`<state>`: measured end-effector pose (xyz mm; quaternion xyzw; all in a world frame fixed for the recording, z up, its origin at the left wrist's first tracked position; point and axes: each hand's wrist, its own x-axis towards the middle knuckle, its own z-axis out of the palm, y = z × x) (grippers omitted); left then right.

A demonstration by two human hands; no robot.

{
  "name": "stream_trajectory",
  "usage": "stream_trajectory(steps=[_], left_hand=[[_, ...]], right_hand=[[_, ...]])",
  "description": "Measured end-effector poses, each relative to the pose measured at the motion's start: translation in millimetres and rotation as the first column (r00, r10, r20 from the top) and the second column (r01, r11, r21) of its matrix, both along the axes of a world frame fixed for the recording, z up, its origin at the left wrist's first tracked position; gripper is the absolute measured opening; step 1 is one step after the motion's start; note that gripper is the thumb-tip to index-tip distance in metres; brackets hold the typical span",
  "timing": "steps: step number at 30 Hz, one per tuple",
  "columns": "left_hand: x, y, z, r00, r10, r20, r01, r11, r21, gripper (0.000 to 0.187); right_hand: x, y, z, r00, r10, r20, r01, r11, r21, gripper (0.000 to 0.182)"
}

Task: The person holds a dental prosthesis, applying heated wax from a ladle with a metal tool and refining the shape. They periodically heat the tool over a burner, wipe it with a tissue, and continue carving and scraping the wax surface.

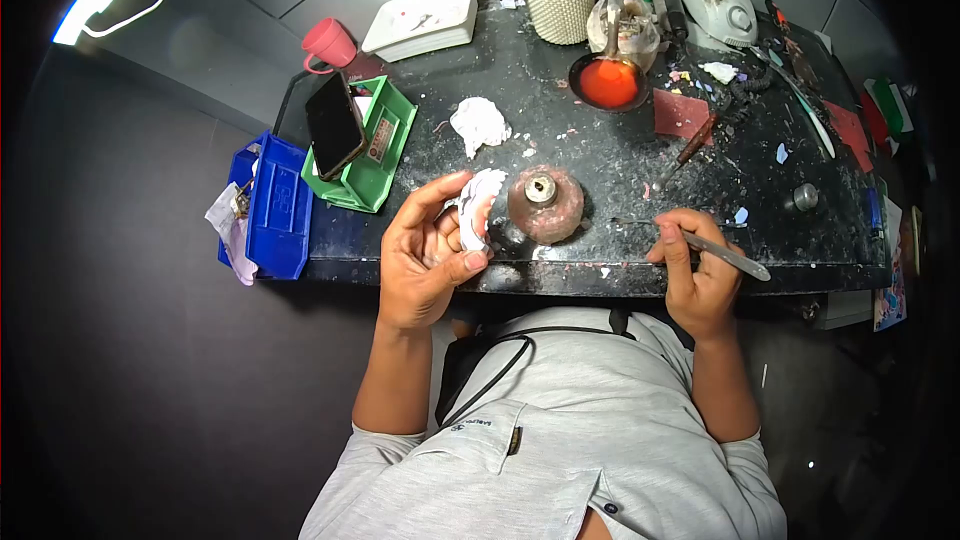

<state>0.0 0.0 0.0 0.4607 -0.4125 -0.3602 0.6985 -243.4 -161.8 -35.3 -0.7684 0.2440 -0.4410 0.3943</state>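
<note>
My left hand holds a white plaster dental cast with pink material along its right side, fingers and thumb gripping its ends. In my right hand is a metal wax carver, held like a pen. Its thin tip points left, and the broad flat end sticks out to the right. Between both hands stands a round glass spirit lamp with a metal wick holder; I cannot make out a flame. A white plaster piece lies behind the cast.
Beyond the lamp is a small pan of red-orange material. A pink wax sheet and a brown-handled tool lie right of it. Green bin with a phone and blue bin stand left. A glass jar is at right.
</note>
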Motion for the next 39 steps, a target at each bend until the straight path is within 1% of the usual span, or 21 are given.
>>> stream_trajectory(steps=[2,5,14,18,24,26,30,32,39], left_hand=[[-3,-1,0,0.992,-0.037,-0.124,0.034,0.999,-0.029,0.076],[-5,-2,2,0.988,-0.011,-0.152,0.002,0.998,-0.057,0.074],[-3,-2,-2,0.983,-0.023,-0.181,0.015,0.999,-0.045,0.072],[-2,-3,-2,0.985,-0.023,-0.169,0.016,0.999,-0.046,0.071],[2,-11,-4,0.993,0.003,-0.120,-0.006,1.000,-0.026,0.070],[4,-15,-5,0.998,0.019,-0.060,-0.020,1.000,-0.017,0.072],[6,-18,-7,0.999,0.002,-0.038,-0.003,1.000,-0.031,0.071],[5,-17,-5,0.989,-0.029,-0.147,0.022,0.998,-0.052,0.068],[-2,-9,3,0.987,-0.047,-0.153,0.035,0.996,-0.076,0.071]], right_hand=[[-1,-1,0,1.000,-0.003,0.013,0.002,1.000,0.011,0.012],[3,1,2,1.000,-0.005,0.016,0.005,1.000,0.002,0.011],[2,0,2,1.000,-0.004,0.007,0.004,1.000,-0.016,0.010],[2,0,2,1.000,0.000,0.007,0.000,1.000,-0.019,0.010],[2,1,3,1.000,-0.005,0.005,0.005,1.000,-0.022,0.011],[2,0,1,1.000,-0.007,0.014,0.008,1.000,-0.013,0.011],[2,0,3,1.000,-0.009,0.009,0.009,1.000,-0.018,0.011],[2,0,2,1.000,-0.003,0.013,0.004,1.000,-0.022,0.011],[1,1,3,1.000,0.002,0.003,-0.002,1.000,-0.001,0.012]])
